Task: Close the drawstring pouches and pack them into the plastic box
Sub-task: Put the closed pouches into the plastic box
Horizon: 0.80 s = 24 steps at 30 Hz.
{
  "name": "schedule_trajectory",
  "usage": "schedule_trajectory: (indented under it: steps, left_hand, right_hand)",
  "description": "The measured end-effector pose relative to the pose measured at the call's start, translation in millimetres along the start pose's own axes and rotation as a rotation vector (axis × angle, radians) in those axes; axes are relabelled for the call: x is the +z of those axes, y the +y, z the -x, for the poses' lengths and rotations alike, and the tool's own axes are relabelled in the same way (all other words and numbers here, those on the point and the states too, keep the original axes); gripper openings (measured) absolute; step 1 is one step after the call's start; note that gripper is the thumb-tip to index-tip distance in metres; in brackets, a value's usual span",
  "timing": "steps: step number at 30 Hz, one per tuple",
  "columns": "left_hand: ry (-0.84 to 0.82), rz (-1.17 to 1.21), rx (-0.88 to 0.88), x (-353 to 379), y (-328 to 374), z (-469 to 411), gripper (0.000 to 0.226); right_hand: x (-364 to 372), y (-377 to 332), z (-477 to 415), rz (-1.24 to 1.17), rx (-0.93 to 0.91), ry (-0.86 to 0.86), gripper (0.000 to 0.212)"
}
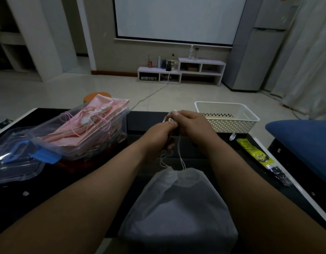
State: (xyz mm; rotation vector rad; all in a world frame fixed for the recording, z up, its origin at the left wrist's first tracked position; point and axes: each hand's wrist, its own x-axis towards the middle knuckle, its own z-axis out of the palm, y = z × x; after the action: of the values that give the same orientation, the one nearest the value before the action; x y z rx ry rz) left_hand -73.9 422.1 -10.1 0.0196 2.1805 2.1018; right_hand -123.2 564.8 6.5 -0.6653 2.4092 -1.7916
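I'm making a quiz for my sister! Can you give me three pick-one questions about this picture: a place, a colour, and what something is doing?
1. Where is the white basket? A) on the floor B) far right on the table C) on a shelf
2. What colour are the pouches in the plastic box? A) pink B) green C) black
3. What are the left hand and right hand doing? A) lying flat B) pinching the cords of the white pouch C) waving
Answers: 1 B, it stands on the tabletop; 2 A, pink fabric fills it; 3 B, both grip cords above the pouch.
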Motion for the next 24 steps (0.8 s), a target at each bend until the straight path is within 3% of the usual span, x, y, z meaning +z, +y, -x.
schedule_trajectory:
  steps: [3, 5, 7, 9, 12, 16, 24]
  left_hand:
    - [0.012, 0.060, -0.032, -0.8, -1.9, -13.3, 0.033]
    - [0.080, 0.134, -0.036, -6.6, -2.7, -20.8, 0.034]
    - [0.129, 0.238, -0.032, -13.1, -4.9, -26.6, 0.035]
    - [0.175, 0.363, -0.041, -17.2, -10.3, -32.4, 0.035]
    - [0.232, 0.564, -0.059, -18.9, -20.4, -45.3, 0.039]
    - [0.275, 0.709, -0.082, -15.0, -26.2, -53.1, 0.042]
    - [0.310, 0.962, -0.080, -14.1, -26.6, -51.3, 0.043]
  right_hand:
    - [-4.4, 12.9, -3.6, -0.011, 0.084, 0.031, 0.028]
    - [-8.4, 27.0, -1.8, -0.007, 0.252, 0.020, 0.032]
    - [-11.1, 40.4, 12.1, -0.019, 0.488, -0.133, 0.036]
    - [-9.3, 54.9, 28.7, 0.029, 0.598, -0.325, 0.043]
    - [2.4, 68.8, 41.7, 0.164, 0.490, -0.448, 0.046]
    - [13.7, 59.4, 43.1, 0.065, 0.448, -0.441, 0.038]
    - [54.0, 56.9, 38.8, 0.020, 0.353, -0.294, 0.018]
